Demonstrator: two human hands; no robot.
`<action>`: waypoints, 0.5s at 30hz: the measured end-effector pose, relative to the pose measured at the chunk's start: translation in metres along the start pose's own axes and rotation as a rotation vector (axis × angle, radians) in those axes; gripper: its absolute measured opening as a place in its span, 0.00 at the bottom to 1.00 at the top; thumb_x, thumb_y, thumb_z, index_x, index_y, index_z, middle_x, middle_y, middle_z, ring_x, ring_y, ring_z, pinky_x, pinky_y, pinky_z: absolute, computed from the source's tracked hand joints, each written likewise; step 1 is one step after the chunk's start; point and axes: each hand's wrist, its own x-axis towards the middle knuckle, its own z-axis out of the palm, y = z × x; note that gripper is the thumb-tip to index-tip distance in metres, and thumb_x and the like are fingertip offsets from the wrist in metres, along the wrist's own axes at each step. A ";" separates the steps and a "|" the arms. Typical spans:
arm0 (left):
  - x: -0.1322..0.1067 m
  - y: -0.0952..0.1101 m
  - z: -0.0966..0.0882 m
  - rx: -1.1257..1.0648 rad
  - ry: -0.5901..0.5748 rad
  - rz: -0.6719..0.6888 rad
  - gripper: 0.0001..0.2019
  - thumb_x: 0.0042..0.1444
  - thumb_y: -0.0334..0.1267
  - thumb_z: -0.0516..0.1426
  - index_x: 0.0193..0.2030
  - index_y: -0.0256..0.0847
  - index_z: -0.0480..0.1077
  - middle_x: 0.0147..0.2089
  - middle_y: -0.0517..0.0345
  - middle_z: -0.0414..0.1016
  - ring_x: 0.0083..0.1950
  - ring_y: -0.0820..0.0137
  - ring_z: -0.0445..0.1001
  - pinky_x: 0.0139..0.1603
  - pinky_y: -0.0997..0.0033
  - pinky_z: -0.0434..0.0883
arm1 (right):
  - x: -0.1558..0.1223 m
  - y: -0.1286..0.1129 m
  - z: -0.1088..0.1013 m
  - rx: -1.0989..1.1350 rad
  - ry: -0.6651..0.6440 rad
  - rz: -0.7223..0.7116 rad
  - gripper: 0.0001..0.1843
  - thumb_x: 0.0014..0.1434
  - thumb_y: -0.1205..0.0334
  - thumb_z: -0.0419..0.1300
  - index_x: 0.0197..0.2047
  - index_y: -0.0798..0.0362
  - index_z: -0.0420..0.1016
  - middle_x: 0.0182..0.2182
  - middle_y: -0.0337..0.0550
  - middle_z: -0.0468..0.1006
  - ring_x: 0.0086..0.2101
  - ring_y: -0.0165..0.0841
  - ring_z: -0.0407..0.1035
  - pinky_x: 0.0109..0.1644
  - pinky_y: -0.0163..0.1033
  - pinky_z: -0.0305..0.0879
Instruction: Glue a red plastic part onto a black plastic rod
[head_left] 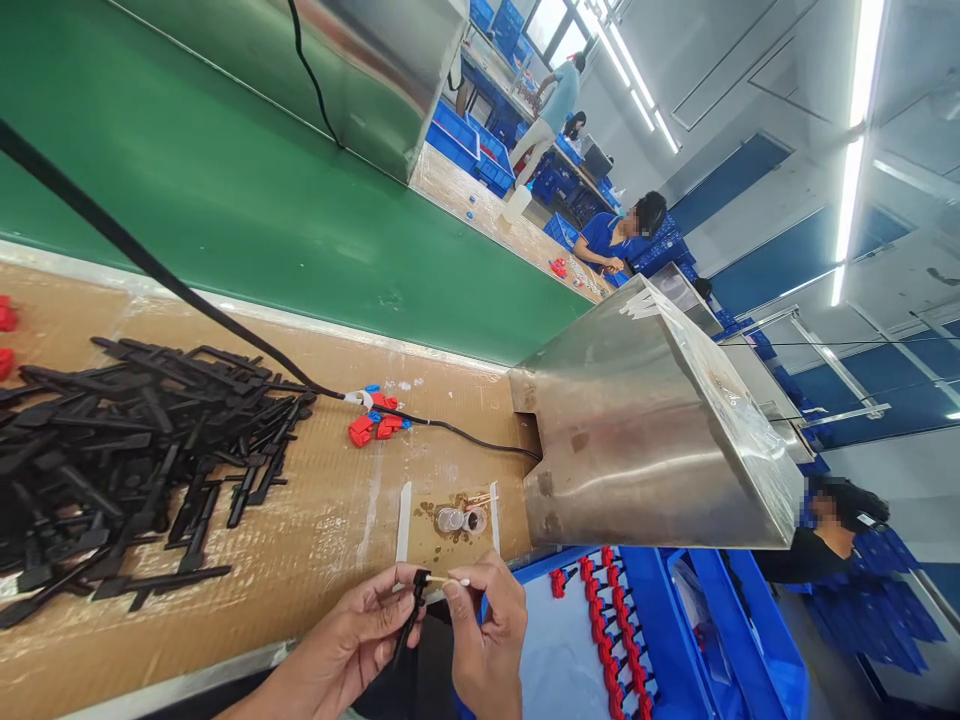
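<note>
Low in the head view, my left hand (358,632) is closed around a slim black plastic part (407,630), its thicker end upward. My right hand (487,625) pinches a cotton swab (444,580) by its thin stick. One swab tip touches the top end of the black part, and the other white tip shows beyond my right fingers. Past my hands, two small clear cups (451,520) stand on the cardboard-covered bench among dark wet spots. More swabs (481,499) lie across the right cup, which has something dark in it.
A large heap of black parts (150,450) covers the bench at left. Red and blue pieces (375,425) lie beside a black cable (247,350). At right are a metal box (637,440) and a blue tray (555,655) with rows of red-and-black assemblies. Other people sit beyond.
</note>
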 end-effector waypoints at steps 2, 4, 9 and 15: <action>0.000 0.001 0.001 -0.037 0.006 -0.019 0.21 0.33 0.41 0.82 0.34 0.38 0.83 0.26 0.59 0.77 0.27 0.76 0.73 0.19 0.90 0.64 | -0.001 -0.002 0.000 -0.023 -0.012 -0.053 0.11 0.73 0.56 0.58 0.39 0.46 0.79 0.27 0.35 0.78 0.27 0.31 0.70 0.32 0.35 0.61; -0.001 0.003 0.003 -0.055 0.021 -0.053 0.22 0.31 0.39 0.82 0.33 0.37 0.83 0.26 0.58 0.77 0.25 0.77 0.73 0.18 0.90 0.65 | -0.002 -0.002 0.000 -0.038 -0.018 -0.087 0.11 0.74 0.56 0.58 0.40 0.46 0.79 0.27 0.35 0.78 0.27 0.30 0.70 0.33 0.35 0.62; -0.002 0.009 0.007 -0.157 0.144 -0.110 0.25 0.23 0.29 0.83 0.32 0.33 0.83 0.26 0.55 0.79 0.23 0.76 0.74 0.16 0.89 0.67 | -0.004 0.007 0.002 0.079 0.085 0.035 0.10 0.71 0.56 0.62 0.38 0.47 0.80 0.26 0.35 0.75 0.27 0.30 0.69 0.32 0.33 0.64; -0.004 0.015 0.013 -0.162 0.281 -0.170 0.15 0.46 0.11 0.68 0.37 0.31 0.78 0.27 0.53 0.79 0.22 0.74 0.77 0.17 0.88 0.70 | -0.010 0.027 0.003 0.445 0.214 0.314 0.16 0.66 0.48 0.66 0.33 0.51 0.80 0.22 0.33 0.67 0.19 0.26 0.59 0.20 0.31 0.54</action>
